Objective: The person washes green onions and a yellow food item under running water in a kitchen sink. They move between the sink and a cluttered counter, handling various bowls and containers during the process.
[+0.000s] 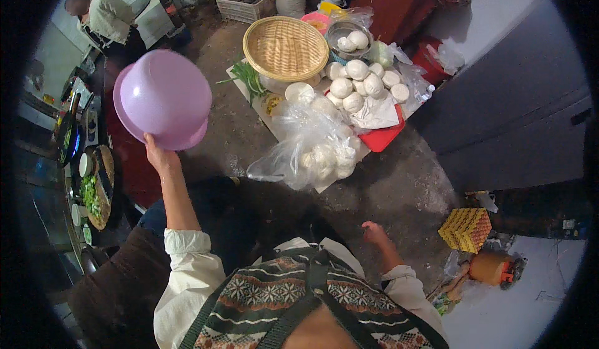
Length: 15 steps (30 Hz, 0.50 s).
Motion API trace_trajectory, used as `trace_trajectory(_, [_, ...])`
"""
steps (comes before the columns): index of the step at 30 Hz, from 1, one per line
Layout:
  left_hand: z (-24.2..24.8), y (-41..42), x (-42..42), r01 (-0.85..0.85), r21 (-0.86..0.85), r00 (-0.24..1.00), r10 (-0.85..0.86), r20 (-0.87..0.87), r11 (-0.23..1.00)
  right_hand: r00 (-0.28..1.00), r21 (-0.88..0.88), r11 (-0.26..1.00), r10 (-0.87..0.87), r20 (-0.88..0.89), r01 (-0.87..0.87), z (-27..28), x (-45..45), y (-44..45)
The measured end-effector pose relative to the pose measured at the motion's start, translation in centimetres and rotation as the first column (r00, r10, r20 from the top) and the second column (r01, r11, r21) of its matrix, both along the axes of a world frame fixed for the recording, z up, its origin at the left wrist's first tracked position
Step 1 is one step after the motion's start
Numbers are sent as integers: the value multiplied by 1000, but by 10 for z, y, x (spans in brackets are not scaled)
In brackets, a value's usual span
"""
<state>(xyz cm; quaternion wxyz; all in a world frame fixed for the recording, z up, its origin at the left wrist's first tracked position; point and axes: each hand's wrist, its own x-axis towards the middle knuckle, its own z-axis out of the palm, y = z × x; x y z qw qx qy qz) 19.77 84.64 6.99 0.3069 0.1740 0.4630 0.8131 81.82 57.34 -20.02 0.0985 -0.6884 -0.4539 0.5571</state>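
Observation:
My left hand (161,157) grips the rim of a pink plastic basin (164,98), whose rounded outside faces me, so its inside is hidden. My right hand (374,232) hangs low over the floor, its fingers partly curled; I see nothing in it, though the palm is hidden. On the low table ahead lie pale steamed buns (358,70), several in a pile, with more pale pieces under a clear plastic bag (299,138). Behind them stand a round wicker basket (286,48) and a metal bowl (348,43) with pale buns in it.
A person in a dark brown top (117,283) is close at my left, beside the counter with a cutting board (105,185) of chopped greens and a wok (69,138) near a blue flame. Another person (110,19) stands at the upper left. Stacked egg trays (463,229) sit at the right.

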Motion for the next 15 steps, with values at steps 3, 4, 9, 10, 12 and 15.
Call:
trace_trajectory(3, [-33,13,-17,-79,-127,996,74,-39,989,964,170,969,140,225,-180,32,-14,47])
trace_trajectory(4, [-45,20,-23,-93,-160,995,85,-55,983,944,199,951,177,279,-237,37,-17,62])
trace_trajectory(9, [-107,59,-64,-163,-362,984,178,9,918,901,127,939,260,347,-319,84,-57,149])
trace_trajectory(10, [-118,68,-69,-163,-388,983,182,14,907,904,162,940,226,362,-299,92,-69,162])
trace_trajectory(12, [-140,89,-77,-169,-473,982,188,-8,864,921,248,935,156,356,-255,105,-94,183])
trace_trajectory(15, [-189,125,-115,-183,-628,981,103,-161,756,950,361,911,87,300,-198,118,-132,225])
